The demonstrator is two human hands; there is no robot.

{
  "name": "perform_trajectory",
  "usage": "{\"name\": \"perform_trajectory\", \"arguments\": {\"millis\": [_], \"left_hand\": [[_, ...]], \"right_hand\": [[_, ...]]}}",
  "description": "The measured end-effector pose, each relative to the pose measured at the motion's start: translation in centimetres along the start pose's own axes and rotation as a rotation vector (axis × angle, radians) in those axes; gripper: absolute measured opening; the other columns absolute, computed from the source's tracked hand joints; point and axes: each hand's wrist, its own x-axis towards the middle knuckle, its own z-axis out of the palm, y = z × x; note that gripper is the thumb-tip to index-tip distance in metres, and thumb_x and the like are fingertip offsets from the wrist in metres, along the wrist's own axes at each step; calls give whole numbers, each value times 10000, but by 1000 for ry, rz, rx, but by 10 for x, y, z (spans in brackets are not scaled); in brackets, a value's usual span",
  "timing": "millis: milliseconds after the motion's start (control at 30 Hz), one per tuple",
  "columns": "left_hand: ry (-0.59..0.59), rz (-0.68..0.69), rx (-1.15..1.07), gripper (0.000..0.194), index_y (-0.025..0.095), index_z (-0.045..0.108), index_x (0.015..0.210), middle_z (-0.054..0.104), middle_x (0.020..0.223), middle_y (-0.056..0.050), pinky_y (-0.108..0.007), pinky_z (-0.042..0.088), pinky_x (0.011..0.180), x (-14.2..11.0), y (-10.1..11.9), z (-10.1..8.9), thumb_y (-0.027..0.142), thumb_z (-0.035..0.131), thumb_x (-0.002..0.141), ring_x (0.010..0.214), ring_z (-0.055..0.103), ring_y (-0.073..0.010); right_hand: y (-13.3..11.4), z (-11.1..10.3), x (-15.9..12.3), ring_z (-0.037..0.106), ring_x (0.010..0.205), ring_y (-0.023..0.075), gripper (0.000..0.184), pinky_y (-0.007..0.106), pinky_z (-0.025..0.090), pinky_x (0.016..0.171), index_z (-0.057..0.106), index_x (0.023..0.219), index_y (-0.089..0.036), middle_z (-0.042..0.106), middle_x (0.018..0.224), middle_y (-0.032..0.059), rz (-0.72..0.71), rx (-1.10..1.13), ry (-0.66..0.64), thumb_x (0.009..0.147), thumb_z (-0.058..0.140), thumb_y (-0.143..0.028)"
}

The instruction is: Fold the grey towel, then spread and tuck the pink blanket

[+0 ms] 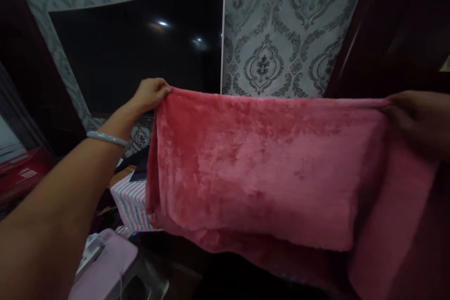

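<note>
The pink plush cloth (260, 164) hangs in uneven layers before the dark screen (140, 47), its lower folds loose. With only the top corners pinched, the layers could slide out of line, and the low hem might snag on the stool (108, 262) at near left. The left hand (151, 94) has its grip closed, thumb against fingers, on one corner; the right hand (422, 117), blurred, grips the other.

A boxy support covered in white, pink and grey striped cloth (131, 204) is carrying a dark flat object (139, 171) and an orange-brown flat piece (121, 177), both only partly showing. Lower down, a stool with a smooth pale pink top (112, 260) is standing beside a dimly lit white object (92, 249); contact between them is remaining unclear.
</note>
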Motion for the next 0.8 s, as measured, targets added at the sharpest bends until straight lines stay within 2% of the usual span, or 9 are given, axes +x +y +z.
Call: {"name": "perform_trajectory", "arguments": {"millis": [100,167,233,500,667,800], "left_hand": [[-84,-4,2,251,113,732,996,681,863,-59,-270,444,807,4,-20,35,262,555,898,810,586,-168],[-117,-19,-3,244,132,731,972,691,871,-61,-272,446,795,6,-34,61,277,557,881,823,601,-181],[-146,-39,-5,235,144,729,954,701,870,-62,-275,450,782,8,-46,86,279,556,870,817,607,-188],[-251,-128,10,207,163,729,945,738,934,-82,-270,466,789,8,-74,182,256,562,866,888,648,-211],[-284,-191,16,223,179,738,988,754,1017,-87,-265,481,814,8,-88,236,265,562,882,974,669,-221],[-325,-257,39,212,192,740,998,759,1029,-89,-276,494,831,6,-97,271,285,586,886,996,682,-234]], "right_hand": [[-29,17,0,621,906,220,323,332,366,679,663,1111,-159,703,1084,123,3,-19,-66,1059,437,-383],[-40,38,3,612,901,211,199,314,371,692,665,1086,-157,706,1088,119,-1,6,-118,1024,524,-282],[-47,64,6,611,912,212,151,302,374,705,668,1078,-156,707,1098,120,-5,45,-174,995,567,-231],[-68,159,14,619,932,237,250,303,368,701,647,1073,-172,694,1122,123,-18,75,-402,1032,434,-297],[-74,204,24,630,966,257,347,316,382,712,638,1094,-174,684,1154,133,-5,50,-511,1057,340,-348],[-79,235,39,639,983,265,363,318,398,742,634,1094,-178,694,1145,132,-41,10,-562,1061,314,-348]]}}
